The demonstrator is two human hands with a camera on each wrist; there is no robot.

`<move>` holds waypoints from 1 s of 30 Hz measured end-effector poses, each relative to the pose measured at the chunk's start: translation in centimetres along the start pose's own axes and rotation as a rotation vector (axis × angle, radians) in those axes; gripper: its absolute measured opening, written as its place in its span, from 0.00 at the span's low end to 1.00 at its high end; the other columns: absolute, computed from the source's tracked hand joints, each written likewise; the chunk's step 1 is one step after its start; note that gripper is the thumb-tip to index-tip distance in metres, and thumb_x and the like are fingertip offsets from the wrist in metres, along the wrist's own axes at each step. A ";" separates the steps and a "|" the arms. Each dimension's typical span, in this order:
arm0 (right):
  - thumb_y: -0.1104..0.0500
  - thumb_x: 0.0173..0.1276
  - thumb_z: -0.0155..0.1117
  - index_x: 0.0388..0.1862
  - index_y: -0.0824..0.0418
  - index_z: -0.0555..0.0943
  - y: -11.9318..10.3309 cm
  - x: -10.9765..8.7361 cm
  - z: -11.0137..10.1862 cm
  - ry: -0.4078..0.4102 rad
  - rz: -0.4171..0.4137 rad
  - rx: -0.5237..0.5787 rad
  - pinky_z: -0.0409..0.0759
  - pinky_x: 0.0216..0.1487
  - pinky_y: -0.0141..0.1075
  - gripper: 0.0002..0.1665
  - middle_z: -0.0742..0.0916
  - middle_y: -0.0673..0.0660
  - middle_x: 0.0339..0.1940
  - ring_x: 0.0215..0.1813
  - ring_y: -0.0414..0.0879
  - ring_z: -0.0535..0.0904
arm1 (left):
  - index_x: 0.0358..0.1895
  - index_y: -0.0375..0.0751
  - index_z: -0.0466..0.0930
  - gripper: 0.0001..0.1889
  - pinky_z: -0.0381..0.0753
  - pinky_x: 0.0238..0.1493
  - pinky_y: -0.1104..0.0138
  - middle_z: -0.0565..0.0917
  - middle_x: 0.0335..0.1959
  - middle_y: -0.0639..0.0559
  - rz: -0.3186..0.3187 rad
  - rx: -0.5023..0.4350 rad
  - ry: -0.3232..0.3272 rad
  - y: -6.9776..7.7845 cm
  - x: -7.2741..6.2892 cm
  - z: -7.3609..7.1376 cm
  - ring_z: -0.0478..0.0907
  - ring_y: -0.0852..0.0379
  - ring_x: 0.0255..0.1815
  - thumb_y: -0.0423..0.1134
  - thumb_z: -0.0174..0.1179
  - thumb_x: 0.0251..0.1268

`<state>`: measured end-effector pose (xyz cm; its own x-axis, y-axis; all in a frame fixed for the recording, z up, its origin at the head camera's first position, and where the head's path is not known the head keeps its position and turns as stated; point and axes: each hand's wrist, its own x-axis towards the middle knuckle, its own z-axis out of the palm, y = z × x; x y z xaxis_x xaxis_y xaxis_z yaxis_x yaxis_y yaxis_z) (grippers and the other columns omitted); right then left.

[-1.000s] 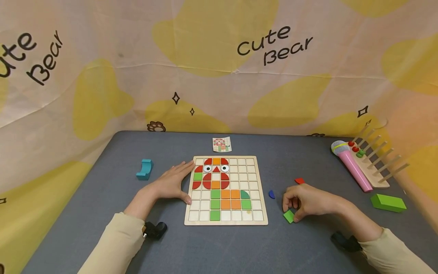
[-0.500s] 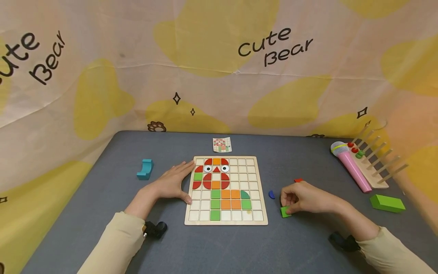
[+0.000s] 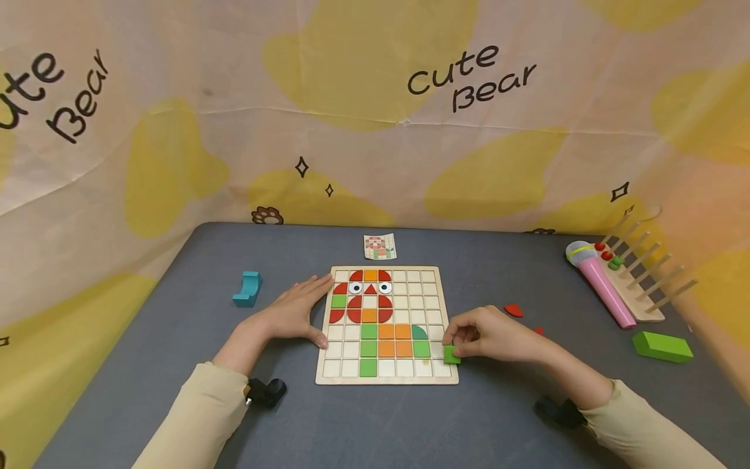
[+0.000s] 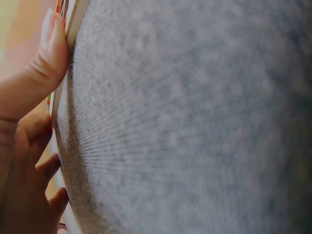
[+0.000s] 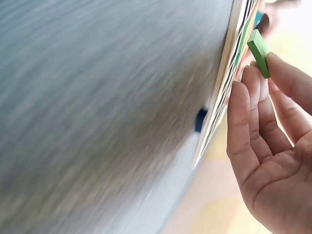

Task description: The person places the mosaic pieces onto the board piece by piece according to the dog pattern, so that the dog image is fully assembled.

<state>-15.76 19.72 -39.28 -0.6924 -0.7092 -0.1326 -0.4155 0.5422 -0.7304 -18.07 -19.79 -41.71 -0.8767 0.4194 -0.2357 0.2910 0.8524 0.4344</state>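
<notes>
My right hand [image 3: 495, 333] pinches a small green square tile [image 3: 451, 354] between thumb and fingers, over the right edge of the wooden grid board [image 3: 454, 382]. In the right wrist view the same tile [image 5: 259, 53] is tilted at the fingertips. Spread along the board's left edge, my left hand [image 3: 293, 314] touches the rim with fingers and thumb. Red, orange and green tiles and two eye tiles [image 3: 355, 287] fill part of the grid. A dark blue piece [image 5: 201, 119] lies beside the board, hidden behind my hand in the head view.
A picture card [image 3: 379, 247] lies behind the board. Two red pieces [image 3: 513, 311] are to the right, one partly covered by my wrist. Farther right are a pink toy microphone [image 3: 606, 290], a pegged wooden rack [image 3: 647, 306] and a green block [image 3: 663, 347]. A teal block [image 3: 249, 289] stands left.
My right hand picks up the green tile from the table and carries it left to the board's right edge. A second red piece has come into sight. My left hand stays put.
</notes>
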 end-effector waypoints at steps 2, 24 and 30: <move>0.61 0.63 0.70 0.36 0.49 0.86 -0.5 0.5 0.4 -0.003 -0.003 -0.010 0.80 0.34 0.27 0.06 0.85 0.44 0.26 0.29 0.31 0.78 | 0.79 0.42 0.50 0.66 0.47 0.79 0.38 0.51 0.82 0.45 -0.003 -0.004 -0.004 0.1 0.0 0.0 0.45 0.37 0.83 0.64 0.76 0.35; 0.59 0.55 0.77 0.24 0.50 0.84 -2.2 2.6 3.3 0.010 -0.034 -0.044 0.79 0.28 0.26 0.08 0.85 0.43 0.21 0.23 0.28 0.76 | 0.79 0.42 0.50 0.66 0.47 0.79 0.38 0.50 0.83 0.45 -0.009 -0.009 0.000 0.0 0.0 0.0 0.45 0.38 0.83 0.62 0.77 0.35; 0.60 0.55 0.77 0.24 0.51 0.85 -2.1 2.6 3.5 0.021 -0.057 -0.058 0.78 0.27 0.25 0.08 0.85 0.42 0.21 0.23 0.27 0.75 | 0.80 0.42 0.49 0.66 0.47 0.79 0.38 0.50 0.83 0.46 -0.007 -0.004 -0.002 0.0 0.1 0.1 0.45 0.38 0.83 0.63 0.77 0.35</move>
<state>-14.69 15.16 -40.46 -0.6787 -0.7303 -0.0771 -0.4878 0.5268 -0.6961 -18.13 -19.77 -41.81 -0.8780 0.4140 -0.2404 0.2834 0.8541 0.4360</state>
